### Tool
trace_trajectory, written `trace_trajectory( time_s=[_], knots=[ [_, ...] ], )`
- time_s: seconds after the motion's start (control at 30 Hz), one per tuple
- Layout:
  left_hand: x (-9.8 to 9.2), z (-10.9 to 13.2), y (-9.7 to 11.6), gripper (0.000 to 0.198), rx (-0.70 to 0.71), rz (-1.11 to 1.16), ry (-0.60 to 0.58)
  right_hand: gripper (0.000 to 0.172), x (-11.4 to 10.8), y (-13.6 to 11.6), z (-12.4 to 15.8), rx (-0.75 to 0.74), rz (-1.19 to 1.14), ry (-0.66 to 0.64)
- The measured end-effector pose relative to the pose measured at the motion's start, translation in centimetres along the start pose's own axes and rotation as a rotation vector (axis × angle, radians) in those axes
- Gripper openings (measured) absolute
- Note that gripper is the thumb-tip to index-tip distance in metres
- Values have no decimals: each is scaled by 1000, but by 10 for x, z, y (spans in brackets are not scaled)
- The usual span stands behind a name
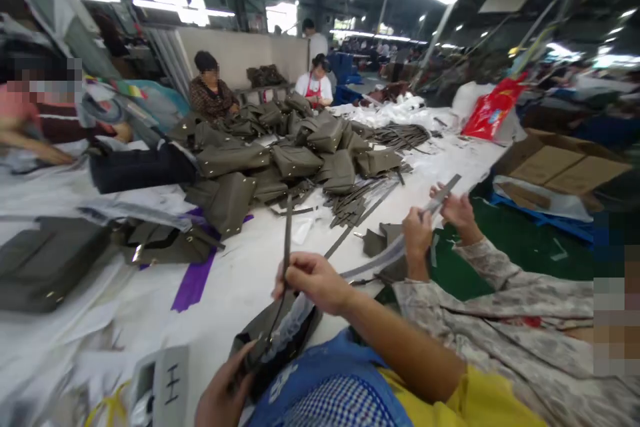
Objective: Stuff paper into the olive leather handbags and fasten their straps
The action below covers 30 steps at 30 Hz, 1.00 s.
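Observation:
Close in front of my body lies a dark olive bag (257, 325) with a crumpled clear plastic strip along its edge. My left hand (227, 383) is closed on the bag's near side, its fingertips partly hidden. Above the bag, my right hand (313, 280) pinches a thin dark strap (287, 230). One end of the strap points upward past my fingers, and its lower part runs down to the bag near my left hand.
Olive bags (300, 160) are heaped across the white table (270, 267), with loose straps (350, 203) beside them. At right, a co-worker's hands (419, 233) hold a grey strip. A grey box (173, 380) stands lower left; purple tape (193, 283) and cardboard boxes (555, 160) lie farther off.

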State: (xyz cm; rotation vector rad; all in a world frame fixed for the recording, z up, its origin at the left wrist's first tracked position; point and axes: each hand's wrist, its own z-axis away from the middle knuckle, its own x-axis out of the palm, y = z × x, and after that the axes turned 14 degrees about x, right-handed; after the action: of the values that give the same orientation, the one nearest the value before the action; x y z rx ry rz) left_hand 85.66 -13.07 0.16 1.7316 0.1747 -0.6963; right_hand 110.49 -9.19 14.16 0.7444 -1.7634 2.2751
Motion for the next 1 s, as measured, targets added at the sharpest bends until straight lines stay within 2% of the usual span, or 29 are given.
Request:
trace_trajectory(
  time_s=[0.17,0.23,0.37,0.47,0.53,0.6,0.7,0.8,0.9,1.0],
  knots=[
    [-11,0,11,47,-10,76,-2,34,-5,-21,-4,-103,-88,266],
    [-11,0,8,41,-5,125,35,28,-8,-30,-10,-125,-115,289],
    [-5,6,-2,35,-15,189,145,16,-12,-43,-20,-135,-170,253],
    [-3,14,-8,35,-20,221,162,17,-13,-43,-24,-158,-53,268],
    [-3,18,-12,40,-18,251,161,21,-9,-38,-27,-143,159,312],
    [-1,19,-15,42,-22,274,174,24,-1,-29,-29,-44,530,293],
    [4,15,-17,35,-37,287,221,22,14,-7,-33,176,1160,103],
    [13,9,-17,32,-51,296,268,21,26,19,-36,261,1597,-8],
    [22,6,-17,33,-65,307,315,22,31,38,-39,300,1830,-23],
    [28,6,-17,34,-74,315,343,23,34,46,-41,331,1912,-71]
  ],
)
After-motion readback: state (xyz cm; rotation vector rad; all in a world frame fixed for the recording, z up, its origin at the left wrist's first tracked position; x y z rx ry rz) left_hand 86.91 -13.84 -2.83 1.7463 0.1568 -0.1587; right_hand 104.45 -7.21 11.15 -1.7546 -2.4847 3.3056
